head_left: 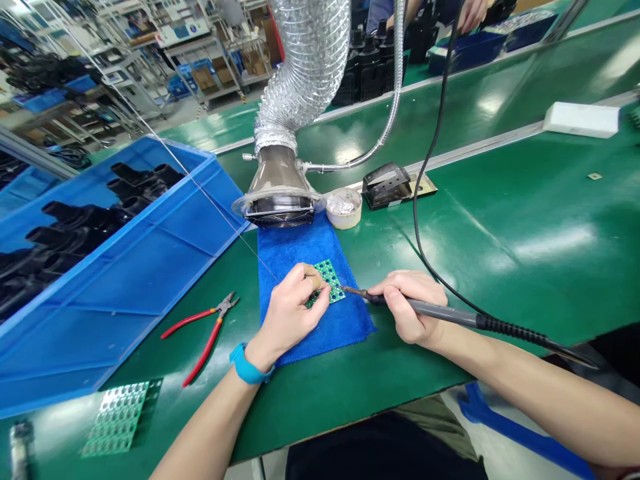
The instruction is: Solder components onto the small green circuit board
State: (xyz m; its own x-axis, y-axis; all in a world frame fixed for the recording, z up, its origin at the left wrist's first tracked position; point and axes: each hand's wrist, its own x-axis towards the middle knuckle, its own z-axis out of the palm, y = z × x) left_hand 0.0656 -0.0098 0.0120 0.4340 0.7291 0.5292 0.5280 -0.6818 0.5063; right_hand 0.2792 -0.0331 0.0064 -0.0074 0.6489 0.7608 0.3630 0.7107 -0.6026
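My right hand [415, 303] is closed around the grey handle of a soldering iron [440, 311]. Its tip reaches the right part of a small green circuit board [330, 275] lying on a blue cloth [295, 250]. Over the board's left part, my left hand [297, 300] is closed in a pinch on a thin solder wire [220, 200], which comes down from the upper left. These fingers hide part of the board, and the wire's end is too small to make out. Red-handled cutting pliers [210, 327] lie spread on the green bench, left of the cloth.
A fume extraction hood [280, 180] hangs just beyond the cloth. Behind it are a round tub [344, 207] and an iron stand [393, 185]. A blue crate [165, 267] of black parts stands left, another board [117, 417] nearer me. A co-worker's hand [473, 13] shows across the bench.
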